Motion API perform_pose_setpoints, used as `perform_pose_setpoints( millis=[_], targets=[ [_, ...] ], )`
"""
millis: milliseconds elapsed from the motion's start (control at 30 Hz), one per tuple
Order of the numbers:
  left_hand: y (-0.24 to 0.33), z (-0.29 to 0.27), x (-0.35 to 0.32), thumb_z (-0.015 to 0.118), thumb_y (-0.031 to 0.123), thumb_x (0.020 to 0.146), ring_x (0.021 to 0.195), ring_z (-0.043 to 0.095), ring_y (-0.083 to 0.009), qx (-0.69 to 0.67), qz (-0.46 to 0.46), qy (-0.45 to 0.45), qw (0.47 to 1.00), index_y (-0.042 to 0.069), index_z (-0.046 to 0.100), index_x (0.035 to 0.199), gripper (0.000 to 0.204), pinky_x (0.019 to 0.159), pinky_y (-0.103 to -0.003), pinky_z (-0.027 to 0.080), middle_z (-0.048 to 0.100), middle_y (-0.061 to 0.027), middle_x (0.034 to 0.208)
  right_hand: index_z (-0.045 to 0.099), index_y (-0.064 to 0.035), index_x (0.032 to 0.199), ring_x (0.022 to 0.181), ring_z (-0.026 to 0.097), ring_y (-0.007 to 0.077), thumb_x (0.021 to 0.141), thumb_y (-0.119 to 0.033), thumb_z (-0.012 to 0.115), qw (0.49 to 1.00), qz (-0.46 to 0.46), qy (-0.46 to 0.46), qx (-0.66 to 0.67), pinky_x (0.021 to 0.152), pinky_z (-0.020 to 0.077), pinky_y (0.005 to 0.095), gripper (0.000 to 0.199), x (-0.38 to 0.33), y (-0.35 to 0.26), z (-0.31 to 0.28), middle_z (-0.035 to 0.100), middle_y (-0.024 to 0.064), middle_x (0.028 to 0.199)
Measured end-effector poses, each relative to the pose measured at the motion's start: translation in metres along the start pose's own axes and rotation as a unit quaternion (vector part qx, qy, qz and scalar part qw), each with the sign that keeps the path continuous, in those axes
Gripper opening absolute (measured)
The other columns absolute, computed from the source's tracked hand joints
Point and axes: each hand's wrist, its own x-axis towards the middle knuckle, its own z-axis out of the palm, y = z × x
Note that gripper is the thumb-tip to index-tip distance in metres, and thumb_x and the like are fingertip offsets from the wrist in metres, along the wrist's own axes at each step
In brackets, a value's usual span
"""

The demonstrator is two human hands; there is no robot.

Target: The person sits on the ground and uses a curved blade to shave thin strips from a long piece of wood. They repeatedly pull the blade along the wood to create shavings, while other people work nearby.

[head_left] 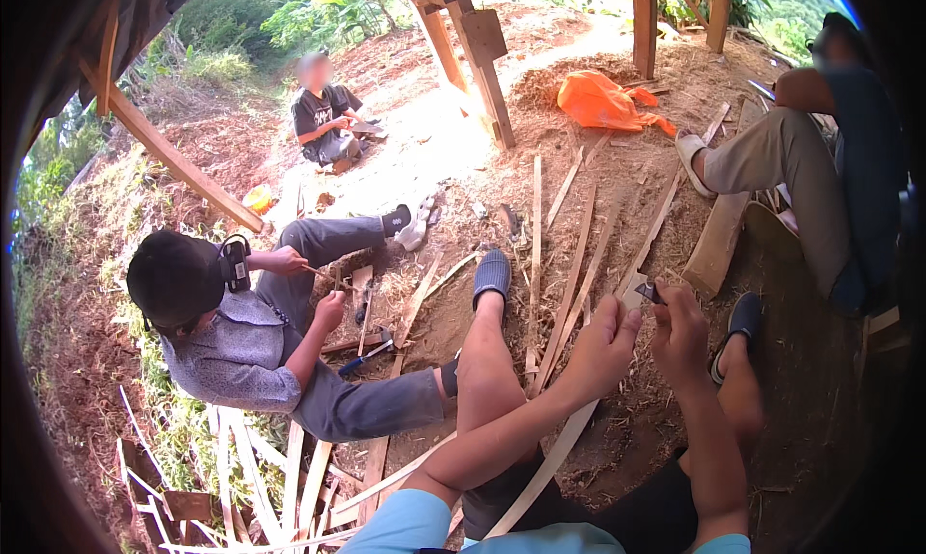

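Across my lap runs a long, pale wooden strip (552, 459), its far end rising past my left hand (603, 350). The fingers of that hand are closed around the strip near its far end. Close beside it, my right hand (681, 334) pinches a small dark object (650, 292) with a light edge, held against or just by the strip's tip. Its kind is too small to tell, and my fingers hide part of it.
A person in a black cap (178, 279) sits at my left, holding a thin stick, near a blue-handled tool (365, 357). Long strips (536, 255) lie ahead on shavings-strewn dirt. An orange bag (606, 101) lies farther off. Another person (820, 168) sits right; one more (326, 120) sits far back.
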Motion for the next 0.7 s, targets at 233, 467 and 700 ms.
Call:
perform_pose_setpoints(
  millis=[233,467,700],
  targets=[
    [0.003,0.002,0.000,0.048,0.030,0.099,0.056,0.045,-0.0094,-0.022,-0.012,-0.019,1.000,0.007,0.039,0.085,0.028,0.049,-0.027,0.037,0.045,-0.0029,0.066,0.059,-0.0017,0.109,0.079,0.062,0.0340,0.085,-0.001,0.058,0.997,-0.017,-0.039,0.058,0.065,0.0492,0.0390,0.025,0.005,0.013,-0.013,0.059,0.0160,0.089],
    [0.013,0.001,0.003,0.048,0.041,0.097,0.046,0.042,-0.0083,-0.093,-0.100,-0.082,0.987,0.008,0.040,0.089,0.035,0.041,-0.023,0.035,0.046,-0.0015,0.067,0.059,-0.0001,0.109,0.084,0.063,0.0354,0.091,-0.021,0.058,0.997,0.013,-0.046,0.054,0.073,0.0493,0.0397,0.027,-0.007,0.022,-0.014,0.062,0.0192,0.093],
    [0.002,0.006,0.014,0.053,0.039,0.095,0.058,0.048,-0.0107,0.101,0.025,0.016,0.994,0.001,0.048,0.103,0.039,0.053,-0.028,0.040,0.048,-0.0028,0.067,0.058,0.0011,0.110,0.088,0.063,0.0368,0.091,-0.018,0.058,0.997,0.042,-0.047,0.050,0.076,0.0494,0.0410,0.027,-0.007,0.011,-0.010,0.062,0.0209,0.096]
  ],
)
